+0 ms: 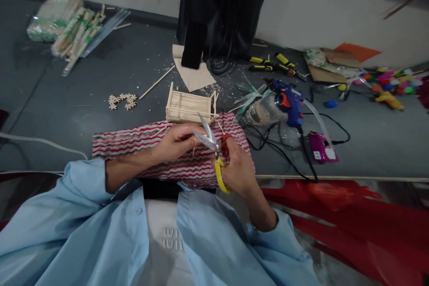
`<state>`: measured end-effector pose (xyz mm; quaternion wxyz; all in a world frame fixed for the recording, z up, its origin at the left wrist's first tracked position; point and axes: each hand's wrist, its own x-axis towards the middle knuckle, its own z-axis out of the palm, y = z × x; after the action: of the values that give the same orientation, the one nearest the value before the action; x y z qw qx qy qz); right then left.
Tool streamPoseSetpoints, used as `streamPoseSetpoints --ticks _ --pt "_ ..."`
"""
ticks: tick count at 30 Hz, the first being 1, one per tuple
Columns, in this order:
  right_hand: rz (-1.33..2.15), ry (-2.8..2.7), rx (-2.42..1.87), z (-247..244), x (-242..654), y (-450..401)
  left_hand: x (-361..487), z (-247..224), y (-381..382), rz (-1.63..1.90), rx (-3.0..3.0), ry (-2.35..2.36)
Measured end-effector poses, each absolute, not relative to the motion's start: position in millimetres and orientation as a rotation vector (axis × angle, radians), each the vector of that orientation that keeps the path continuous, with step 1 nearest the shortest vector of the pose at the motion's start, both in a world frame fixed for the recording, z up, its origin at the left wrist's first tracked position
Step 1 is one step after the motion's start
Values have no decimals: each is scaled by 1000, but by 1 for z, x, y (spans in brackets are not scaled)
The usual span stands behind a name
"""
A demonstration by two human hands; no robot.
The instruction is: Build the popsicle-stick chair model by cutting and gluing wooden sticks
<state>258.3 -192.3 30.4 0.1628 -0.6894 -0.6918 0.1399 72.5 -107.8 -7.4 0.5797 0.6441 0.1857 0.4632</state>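
Note:
My right hand (pixel 237 167) is closed round the yellow and red handles of a pair of scissors (pixel 209 139), whose blades stand apart and point up and to the left. Beside the lower blade, my left hand (pixel 179 140) pinches a thin wooden stick (pixel 193 151); only a short end of it shows below the fingertips. Under both hands lies a red and white wavy-striped cloth (pixel 114 144). Just beyond them, a small frame built of wooden sticks (pixel 191 106) rests at the cloth's far edge.
Small wooden flower shapes (pixel 123 101) and a loose stick (pixel 157 82) lie left. A blue glue gun (pixel 290 100) leans on a plastic bottle (pixel 264 111), its cord trailing right. Behind are a phone (pixel 194 44), a black bag (pixel 234 4), pliers (pixel 278 68) and bundled sticks (pixel 77 38).

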Motion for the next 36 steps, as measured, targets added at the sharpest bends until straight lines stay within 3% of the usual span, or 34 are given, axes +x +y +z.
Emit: streamPoseSetpoints --ticks 12,22,36 --pt "204 -2074 -1900 33 261 -192 68 -11 -106 1082 1683 492" --pt "268 -2100 -1839 32 264 -192 70 -18 -104 1220 1751 497" --pt "330 -2084 -1944 27 266 -195 70 -16 -103 1145 1759 478"
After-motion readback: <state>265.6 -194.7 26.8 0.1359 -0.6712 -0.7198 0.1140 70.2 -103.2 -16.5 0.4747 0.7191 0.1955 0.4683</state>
